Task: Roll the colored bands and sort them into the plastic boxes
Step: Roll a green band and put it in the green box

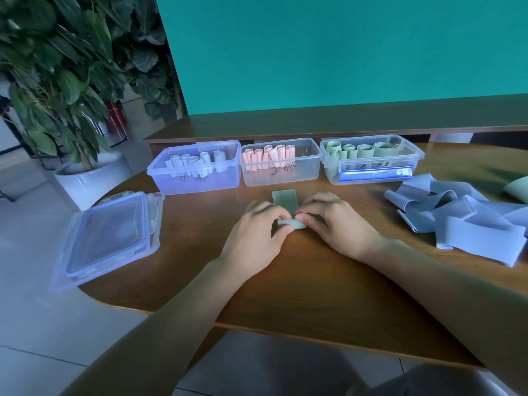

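A green band [284, 200] lies flat on the wooden table [314, 281], its near end curled into a small roll. My left hand [257, 230] and my right hand [337, 221] pinch that roll from either side. Behind them stand three open plastic boxes: the left box [197, 178] holds pale blue rolls, the middle box [281, 172] holds pink rolls, the right box [371, 167] holds green rolls. A pile of unrolled blue bands [463, 218] lies at the right.
Stacked box lids [108, 235] sit at the table's left edge, partly overhanging. Another green band [518, 188] shows at the far right. A potted plant [85, 172] stands on the floor to the left. A raised wooden ledge [343, 121] runs behind the boxes.
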Action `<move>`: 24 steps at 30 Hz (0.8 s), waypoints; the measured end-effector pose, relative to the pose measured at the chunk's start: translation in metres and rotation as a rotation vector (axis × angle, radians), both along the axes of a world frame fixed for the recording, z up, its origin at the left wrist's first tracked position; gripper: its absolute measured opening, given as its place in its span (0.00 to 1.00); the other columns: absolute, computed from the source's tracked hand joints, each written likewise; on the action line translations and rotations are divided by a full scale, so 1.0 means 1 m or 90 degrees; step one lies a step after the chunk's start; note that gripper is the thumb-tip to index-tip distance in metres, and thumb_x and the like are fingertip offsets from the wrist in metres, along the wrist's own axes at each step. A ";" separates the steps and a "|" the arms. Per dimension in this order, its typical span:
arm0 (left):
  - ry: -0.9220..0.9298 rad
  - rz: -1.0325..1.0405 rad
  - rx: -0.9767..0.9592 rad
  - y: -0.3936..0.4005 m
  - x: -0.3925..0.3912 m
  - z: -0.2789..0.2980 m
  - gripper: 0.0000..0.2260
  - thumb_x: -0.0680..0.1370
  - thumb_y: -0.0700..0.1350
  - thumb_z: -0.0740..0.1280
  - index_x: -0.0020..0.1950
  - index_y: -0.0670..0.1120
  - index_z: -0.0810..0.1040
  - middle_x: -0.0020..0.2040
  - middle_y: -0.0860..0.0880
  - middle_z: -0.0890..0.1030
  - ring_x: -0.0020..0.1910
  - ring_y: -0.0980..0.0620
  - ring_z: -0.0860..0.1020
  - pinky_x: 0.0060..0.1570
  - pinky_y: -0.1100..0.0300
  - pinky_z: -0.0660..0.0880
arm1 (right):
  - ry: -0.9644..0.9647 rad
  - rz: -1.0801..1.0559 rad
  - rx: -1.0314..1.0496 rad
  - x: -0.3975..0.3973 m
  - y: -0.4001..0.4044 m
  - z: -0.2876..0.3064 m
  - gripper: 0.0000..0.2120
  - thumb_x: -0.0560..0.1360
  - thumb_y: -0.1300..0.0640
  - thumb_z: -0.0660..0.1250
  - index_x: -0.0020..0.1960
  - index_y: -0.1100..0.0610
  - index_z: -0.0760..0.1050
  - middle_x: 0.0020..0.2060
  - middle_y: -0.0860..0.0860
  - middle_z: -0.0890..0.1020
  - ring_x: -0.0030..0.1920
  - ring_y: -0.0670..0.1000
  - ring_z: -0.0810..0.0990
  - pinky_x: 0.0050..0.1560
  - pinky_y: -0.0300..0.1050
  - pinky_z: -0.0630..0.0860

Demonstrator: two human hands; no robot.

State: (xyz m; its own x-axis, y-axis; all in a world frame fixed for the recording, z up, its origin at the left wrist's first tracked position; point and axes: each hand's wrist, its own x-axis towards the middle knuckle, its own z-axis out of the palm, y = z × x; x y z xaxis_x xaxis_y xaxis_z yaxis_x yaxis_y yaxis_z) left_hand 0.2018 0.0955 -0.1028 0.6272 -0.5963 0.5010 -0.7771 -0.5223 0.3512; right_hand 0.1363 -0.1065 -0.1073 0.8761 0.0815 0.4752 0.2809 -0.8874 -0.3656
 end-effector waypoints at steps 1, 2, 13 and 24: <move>0.001 0.003 0.001 -0.001 0.002 0.000 0.09 0.80 0.53 0.68 0.58 0.53 0.80 0.55 0.56 0.79 0.57 0.58 0.72 0.56 0.60 0.73 | -0.007 -0.003 0.003 0.001 0.000 0.000 0.12 0.81 0.49 0.65 0.61 0.51 0.82 0.56 0.47 0.79 0.60 0.49 0.75 0.63 0.48 0.73; 0.003 0.004 0.002 -0.002 0.004 0.000 0.09 0.80 0.53 0.68 0.58 0.52 0.81 0.55 0.56 0.79 0.58 0.57 0.72 0.56 0.58 0.73 | -0.012 -0.002 0.007 0.001 0.000 0.000 0.13 0.81 0.49 0.66 0.61 0.51 0.81 0.56 0.47 0.79 0.60 0.48 0.75 0.63 0.47 0.73; -0.015 0.005 0.011 -0.007 0.019 0.000 0.13 0.79 0.50 0.69 0.63 0.52 0.79 0.61 0.54 0.78 0.62 0.55 0.72 0.59 0.63 0.69 | 0.045 -0.020 -0.008 0.019 -0.008 0.001 0.16 0.81 0.45 0.63 0.65 0.49 0.80 0.60 0.47 0.80 0.61 0.49 0.74 0.65 0.50 0.72; -0.013 0.018 0.007 -0.017 0.040 -0.001 0.13 0.83 0.50 0.64 0.63 0.49 0.81 0.58 0.51 0.79 0.61 0.54 0.71 0.60 0.57 0.72 | 0.003 -0.006 0.001 0.031 -0.010 0.003 0.12 0.81 0.52 0.66 0.63 0.51 0.80 0.56 0.47 0.79 0.59 0.48 0.76 0.63 0.44 0.72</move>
